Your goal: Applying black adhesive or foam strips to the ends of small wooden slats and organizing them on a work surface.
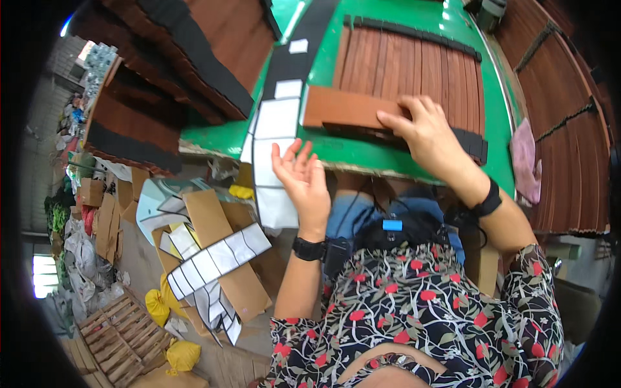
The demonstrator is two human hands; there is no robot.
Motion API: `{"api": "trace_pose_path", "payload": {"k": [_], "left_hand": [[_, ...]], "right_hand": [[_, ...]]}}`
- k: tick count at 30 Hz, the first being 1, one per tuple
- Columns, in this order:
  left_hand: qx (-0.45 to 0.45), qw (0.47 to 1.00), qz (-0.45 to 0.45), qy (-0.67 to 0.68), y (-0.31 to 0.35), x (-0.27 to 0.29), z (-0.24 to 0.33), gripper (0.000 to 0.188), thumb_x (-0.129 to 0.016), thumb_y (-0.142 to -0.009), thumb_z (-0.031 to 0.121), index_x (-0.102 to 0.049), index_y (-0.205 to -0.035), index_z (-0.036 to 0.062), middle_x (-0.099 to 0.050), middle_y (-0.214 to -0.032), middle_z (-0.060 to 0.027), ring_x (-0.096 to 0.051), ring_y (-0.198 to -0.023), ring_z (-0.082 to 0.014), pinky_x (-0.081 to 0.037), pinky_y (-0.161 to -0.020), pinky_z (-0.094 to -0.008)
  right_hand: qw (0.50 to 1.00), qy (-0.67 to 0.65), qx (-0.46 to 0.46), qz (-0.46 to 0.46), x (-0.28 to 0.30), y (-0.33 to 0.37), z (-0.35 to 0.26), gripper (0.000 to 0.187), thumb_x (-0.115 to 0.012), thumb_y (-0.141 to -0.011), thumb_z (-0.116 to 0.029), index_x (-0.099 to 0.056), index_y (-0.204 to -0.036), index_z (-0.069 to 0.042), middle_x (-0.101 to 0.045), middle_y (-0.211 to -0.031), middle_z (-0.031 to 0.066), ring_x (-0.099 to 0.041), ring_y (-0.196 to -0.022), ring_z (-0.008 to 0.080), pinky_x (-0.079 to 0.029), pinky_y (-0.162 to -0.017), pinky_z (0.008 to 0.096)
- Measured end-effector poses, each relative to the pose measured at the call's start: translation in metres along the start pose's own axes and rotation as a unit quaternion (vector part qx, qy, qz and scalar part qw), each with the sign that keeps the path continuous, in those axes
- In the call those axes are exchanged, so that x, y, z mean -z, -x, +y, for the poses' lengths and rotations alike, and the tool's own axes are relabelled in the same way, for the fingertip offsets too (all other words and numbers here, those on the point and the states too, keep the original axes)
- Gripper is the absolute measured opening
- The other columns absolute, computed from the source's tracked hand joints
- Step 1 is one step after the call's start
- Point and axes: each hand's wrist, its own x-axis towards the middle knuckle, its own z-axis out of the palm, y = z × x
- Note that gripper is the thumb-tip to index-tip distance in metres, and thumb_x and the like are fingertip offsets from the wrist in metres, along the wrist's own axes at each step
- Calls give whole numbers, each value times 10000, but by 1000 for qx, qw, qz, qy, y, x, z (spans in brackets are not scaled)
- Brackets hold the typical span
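Observation:
My right hand (424,132) rests on the right end of a flat brown rectangular piece (339,107) lying on the green table (362,154), fingers spread over its edge and a black strip (471,143) beneath. Palm up and fingers apart, my left hand (303,178) hovers at the table's front edge, next to a long white backing strip (275,149) that hangs off the table. Behind the brown piece lies a row of several brown pieces (414,68) with black strips along their top.
Stacks of brown and black pieces (187,52) stand at the left and more (566,129) at the right. A pink cloth (525,161) lies at the table's right edge. Cardboard (220,252), white backing strips (217,258), yellow bags and a wooden pallet (119,336) litter the floor.

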Motion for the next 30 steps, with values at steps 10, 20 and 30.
{"api": "trace_pose_path", "payload": {"k": [10,20,30], "left_hand": [[-43,898,-316,-303,79,34,8,224,-645,-894,51,-640,-1114,8,-662,-1019,-167,-662,-913,-361,-540,-782,-408],[9,862,-390,-323,96,23,-52,240,-639,-933,152,-646,-1149,47,-669,-1069,-156,-672,-950,-339,-536,-809,-405],[-47,829,-454,-322,80,6,-63,247,-610,-955,163,-643,-1168,43,-663,-1102,-180,-638,-1003,-395,-520,-843,-427]], "right_hand": [[984,-70,-56,153,49,-23,46,370,-703,-861,-96,-672,-1230,-94,-658,-1099,145,-591,-1044,355,-493,-900,438],[912,87,-178,360,181,52,116,270,-696,-910,-127,-708,-1173,-72,-692,-1123,120,-652,-1017,242,-518,-897,341],[694,560,-425,156,282,167,148,186,-656,-912,-263,-661,-998,-98,-714,-963,112,-679,-929,318,-556,-788,440]]}}
